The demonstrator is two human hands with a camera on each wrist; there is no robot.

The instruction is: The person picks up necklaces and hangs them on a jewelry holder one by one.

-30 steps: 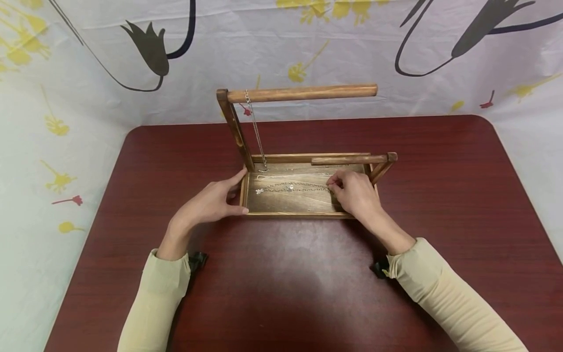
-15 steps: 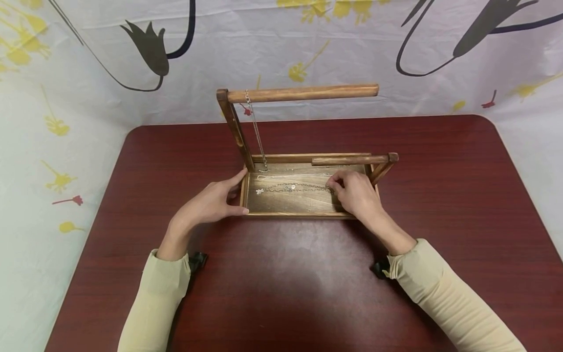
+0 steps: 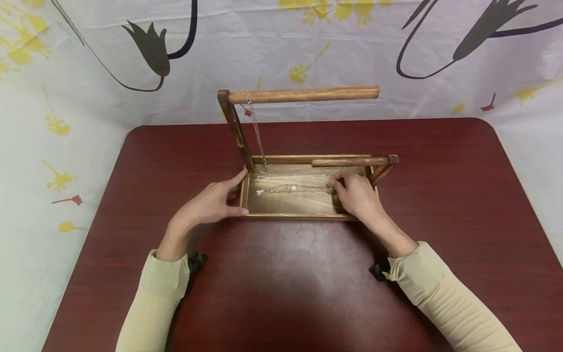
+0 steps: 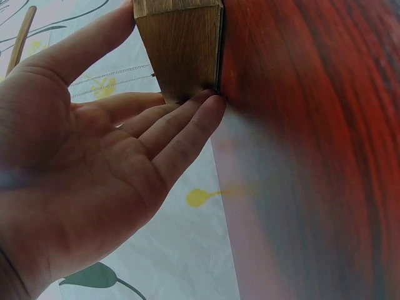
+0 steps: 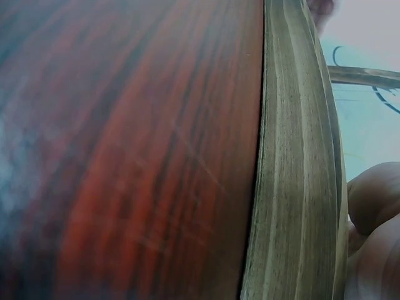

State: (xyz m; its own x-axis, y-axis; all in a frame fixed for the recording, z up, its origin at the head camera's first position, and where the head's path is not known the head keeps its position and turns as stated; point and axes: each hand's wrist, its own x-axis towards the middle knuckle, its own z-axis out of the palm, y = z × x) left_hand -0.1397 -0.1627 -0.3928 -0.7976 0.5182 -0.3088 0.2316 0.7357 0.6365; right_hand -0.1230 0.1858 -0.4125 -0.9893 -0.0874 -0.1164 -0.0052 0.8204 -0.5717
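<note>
A wooden jewelry stand (image 3: 299,215) has a shallow tray and two raised bars. My left hand (image 3: 211,201) holds its left end, thumb at the front corner and index finger at the rear one; the left wrist view shows the fingers (image 4: 187,134) against the tray end. A silver chain necklace (image 3: 277,189) with a flower-shaped pendant and a round charm lies lengthwise in the tray. Over the tray's right part, my right hand (image 3: 357,195) pinches this necklace's right end between thumb and fingertips. A finer necklace (image 3: 294,177) lies behind it, its right end near the fingers.
Another necklace (image 3: 257,129) hangs from the left of the tall upper bar (image 3: 303,94). The lower bar (image 3: 352,161) extends over the tray's back right, close to the right hand. The dark red table (image 3: 281,293) meets a patterned cloth (image 3: 220,54) behind.
The round charm has shifted slightly right along the chain, and the links by my right fingertips look more bunched. My left hand stays at the tray end.
</note>
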